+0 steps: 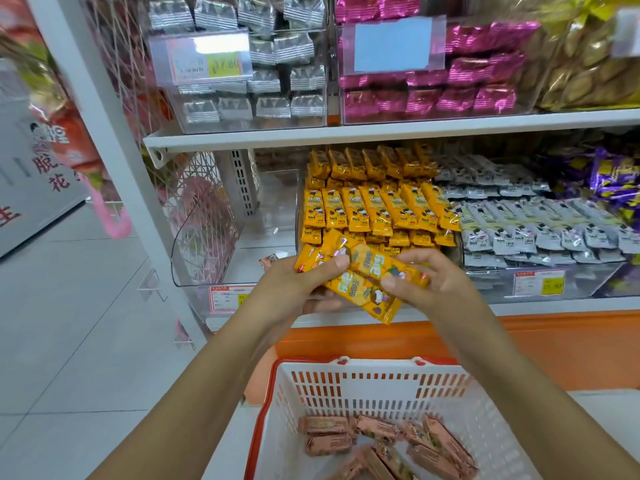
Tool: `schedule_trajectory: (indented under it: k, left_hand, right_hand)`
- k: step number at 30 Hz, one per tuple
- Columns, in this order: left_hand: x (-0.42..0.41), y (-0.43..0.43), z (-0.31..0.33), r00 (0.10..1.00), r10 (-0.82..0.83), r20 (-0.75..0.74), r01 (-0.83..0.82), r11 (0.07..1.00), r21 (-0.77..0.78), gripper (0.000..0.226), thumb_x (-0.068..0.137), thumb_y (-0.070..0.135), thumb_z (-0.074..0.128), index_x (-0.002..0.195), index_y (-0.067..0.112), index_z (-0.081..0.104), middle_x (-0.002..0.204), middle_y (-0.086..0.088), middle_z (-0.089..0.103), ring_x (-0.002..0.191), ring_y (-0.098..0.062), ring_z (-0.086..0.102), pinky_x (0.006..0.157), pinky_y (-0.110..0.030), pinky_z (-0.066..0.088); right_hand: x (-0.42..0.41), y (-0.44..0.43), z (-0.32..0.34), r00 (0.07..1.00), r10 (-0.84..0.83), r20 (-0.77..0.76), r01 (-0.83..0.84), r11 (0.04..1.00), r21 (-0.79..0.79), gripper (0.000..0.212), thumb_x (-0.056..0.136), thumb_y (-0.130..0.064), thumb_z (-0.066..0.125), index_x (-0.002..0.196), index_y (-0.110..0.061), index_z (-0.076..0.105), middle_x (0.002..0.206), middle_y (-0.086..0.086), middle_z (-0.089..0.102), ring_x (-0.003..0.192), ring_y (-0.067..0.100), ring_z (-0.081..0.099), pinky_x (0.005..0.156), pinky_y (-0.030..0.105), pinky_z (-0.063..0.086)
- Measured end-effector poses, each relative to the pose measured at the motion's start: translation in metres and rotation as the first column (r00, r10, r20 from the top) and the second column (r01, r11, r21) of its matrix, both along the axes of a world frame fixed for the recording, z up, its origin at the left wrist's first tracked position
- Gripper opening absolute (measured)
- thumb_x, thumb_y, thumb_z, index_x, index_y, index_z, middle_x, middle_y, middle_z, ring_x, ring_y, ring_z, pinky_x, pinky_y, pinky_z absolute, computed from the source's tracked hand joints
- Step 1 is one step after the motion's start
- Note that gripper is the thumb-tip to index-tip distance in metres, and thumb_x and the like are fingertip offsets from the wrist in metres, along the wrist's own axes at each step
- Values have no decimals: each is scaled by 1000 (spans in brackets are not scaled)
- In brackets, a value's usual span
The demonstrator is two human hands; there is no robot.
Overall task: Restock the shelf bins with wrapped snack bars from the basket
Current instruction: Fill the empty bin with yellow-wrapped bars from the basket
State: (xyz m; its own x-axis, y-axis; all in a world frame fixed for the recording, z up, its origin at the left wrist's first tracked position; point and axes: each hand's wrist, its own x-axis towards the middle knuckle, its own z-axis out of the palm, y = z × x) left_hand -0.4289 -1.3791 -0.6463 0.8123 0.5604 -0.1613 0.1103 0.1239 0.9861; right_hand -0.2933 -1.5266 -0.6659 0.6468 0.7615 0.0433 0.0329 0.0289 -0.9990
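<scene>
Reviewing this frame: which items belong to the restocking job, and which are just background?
Job: left hand, right hand, held yellow bars, shelved yellow bars, basket, pink bars inside it.
Background: silver packs, magenta packs, grey bars, purple packs, price tag.

Upper shelf [381, 134]: silver-packet bin [249, 125] at left, pink-packet bin [433, 116] just beside it, bag of golden biscuits [595, 64] at right.

Lower shelf [540, 308]: clear bin [207, 265] at left, lone bar [268, 260] on its bottom. Next bin packed with yellow bars [374, 209] in rows. Then grey bars [536, 230], stacked. Purple packets [609, 178] far right. Price tag [538, 283] on bin front.

Tiled floor [86, 323] at left.

Basket [346, 386], white with red rim, below shelf, pink-brown bars [327, 434] inside. What it stands on unclear.
</scene>
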Motion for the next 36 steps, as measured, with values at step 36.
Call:
schedule_trajectory:
  k: [36]
  left_hand:
    - [46, 11, 38, 993, 54, 107, -49, 997, -52, 28, 90, 22, 63, 107, 1, 66, 103, -15, 71, 91, -23, 69, 79, -34, 58]
  right_hand:
    - [-23, 33, 26, 571, -248, 783, 305, 949, 79, 41, 74, -26, 73, 108, -21, 51, 104, -7, 51, 90, 10, 46, 70, 12, 34]
